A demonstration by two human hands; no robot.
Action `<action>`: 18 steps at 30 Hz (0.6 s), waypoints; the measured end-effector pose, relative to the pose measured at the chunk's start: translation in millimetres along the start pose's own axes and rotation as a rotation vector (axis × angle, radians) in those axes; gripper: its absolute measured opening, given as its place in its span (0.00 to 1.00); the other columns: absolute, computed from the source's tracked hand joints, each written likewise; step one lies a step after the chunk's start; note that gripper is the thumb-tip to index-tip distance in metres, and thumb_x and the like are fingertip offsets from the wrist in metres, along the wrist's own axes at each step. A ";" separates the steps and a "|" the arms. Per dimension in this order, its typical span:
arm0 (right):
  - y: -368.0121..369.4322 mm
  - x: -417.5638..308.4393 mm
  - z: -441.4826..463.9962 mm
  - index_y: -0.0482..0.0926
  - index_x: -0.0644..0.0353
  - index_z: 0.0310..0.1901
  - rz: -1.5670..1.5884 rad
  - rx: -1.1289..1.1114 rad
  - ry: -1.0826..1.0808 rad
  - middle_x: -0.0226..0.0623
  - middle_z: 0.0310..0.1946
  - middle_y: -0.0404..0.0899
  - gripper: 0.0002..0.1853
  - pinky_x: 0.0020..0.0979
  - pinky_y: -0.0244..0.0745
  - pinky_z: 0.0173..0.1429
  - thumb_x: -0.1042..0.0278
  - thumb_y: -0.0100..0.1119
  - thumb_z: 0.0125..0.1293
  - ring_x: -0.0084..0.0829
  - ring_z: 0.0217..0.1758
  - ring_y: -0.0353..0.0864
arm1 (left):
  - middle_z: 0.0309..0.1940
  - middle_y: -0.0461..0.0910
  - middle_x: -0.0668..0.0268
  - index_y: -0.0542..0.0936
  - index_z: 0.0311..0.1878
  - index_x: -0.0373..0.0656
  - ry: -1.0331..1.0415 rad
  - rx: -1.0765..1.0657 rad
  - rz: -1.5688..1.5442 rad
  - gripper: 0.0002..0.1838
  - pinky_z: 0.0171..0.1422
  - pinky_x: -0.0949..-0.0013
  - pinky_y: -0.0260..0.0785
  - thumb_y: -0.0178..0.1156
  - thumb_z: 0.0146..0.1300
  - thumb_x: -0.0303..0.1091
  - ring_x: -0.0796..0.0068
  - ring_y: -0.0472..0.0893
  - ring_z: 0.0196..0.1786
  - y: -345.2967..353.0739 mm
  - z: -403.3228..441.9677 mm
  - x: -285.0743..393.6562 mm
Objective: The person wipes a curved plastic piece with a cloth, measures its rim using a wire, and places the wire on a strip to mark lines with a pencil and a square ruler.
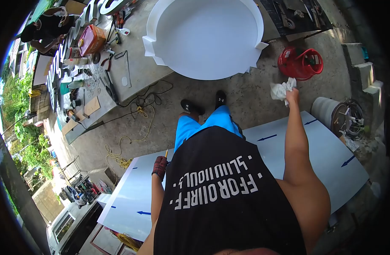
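My bare right hand is closed on a crumpled white cloth, held out near a red gas cylinder. My left hand, in a dark red glove, is at my side over the pale sheet with blue arrows. A thin yellowish stick shows just beyond its fingers, which look curled round it. Ahead of my feet is a large round white panel with a raised rim.
A work table at the left holds pliers, a red container and metal letters. Cables and a yellow cord lie on the floor. Another person is behind the table. A drum stands at the right.
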State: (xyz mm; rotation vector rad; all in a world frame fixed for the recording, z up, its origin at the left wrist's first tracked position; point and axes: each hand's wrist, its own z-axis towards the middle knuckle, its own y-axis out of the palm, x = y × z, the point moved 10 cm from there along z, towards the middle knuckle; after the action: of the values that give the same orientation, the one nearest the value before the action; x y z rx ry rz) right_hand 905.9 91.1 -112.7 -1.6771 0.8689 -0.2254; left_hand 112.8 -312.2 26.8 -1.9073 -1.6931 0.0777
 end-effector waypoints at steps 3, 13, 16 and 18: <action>-36.0 -4.9 -60.6 0.80 0.69 0.55 0.177 -0.235 -0.194 0.49 0.45 0.85 0.22 0.36 0.77 0.55 0.67 0.65 0.60 0.39 0.49 0.85 | 0.32 0.80 0.62 0.77 0.47 0.41 -0.034 -0.067 0.008 0.17 0.36 0.65 0.71 0.52 0.73 0.47 0.70 0.78 0.31 15.6 17.8 -0.5; 30.8 92.3 -149.2 0.84 0.64 0.47 0.092 -0.460 0.107 0.50 0.43 0.86 0.19 0.41 0.79 0.53 0.69 0.70 0.53 0.45 0.47 0.87 | 0.31 0.76 0.67 0.76 0.51 0.45 0.056 -0.038 -0.112 0.16 0.35 0.68 0.68 0.54 0.73 0.46 0.76 0.73 0.28 4.7 53.9 98.4; 21.6 -48.1 -199.2 0.83 0.66 0.49 -0.201 -0.613 -0.295 0.53 0.46 0.85 0.21 0.41 0.79 0.54 0.66 0.70 0.53 0.48 0.50 0.86 | 0.33 0.76 0.68 0.76 0.52 0.46 0.160 -0.015 -0.076 0.14 0.35 0.69 0.67 0.54 0.73 0.44 0.77 0.72 0.29 4.5 73.0 107.4; 44.2 -114.1 -225.1 0.82 0.67 0.50 -0.178 -0.731 -0.538 0.50 0.45 0.86 0.22 0.37 0.78 0.54 0.67 0.69 0.53 0.42 0.49 0.87 | 0.34 0.77 0.68 0.75 0.56 0.47 0.227 0.069 -0.061 0.14 0.37 0.69 0.67 0.54 0.73 0.43 0.77 0.72 0.31 -0.2 78.2 100.9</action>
State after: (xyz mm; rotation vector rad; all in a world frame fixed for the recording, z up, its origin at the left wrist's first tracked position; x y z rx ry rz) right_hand 678.4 -8.9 -50.2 -2.3366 0.3986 0.4685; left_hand 99.9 -189.2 -4.8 -1.7413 -1.5731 -0.0996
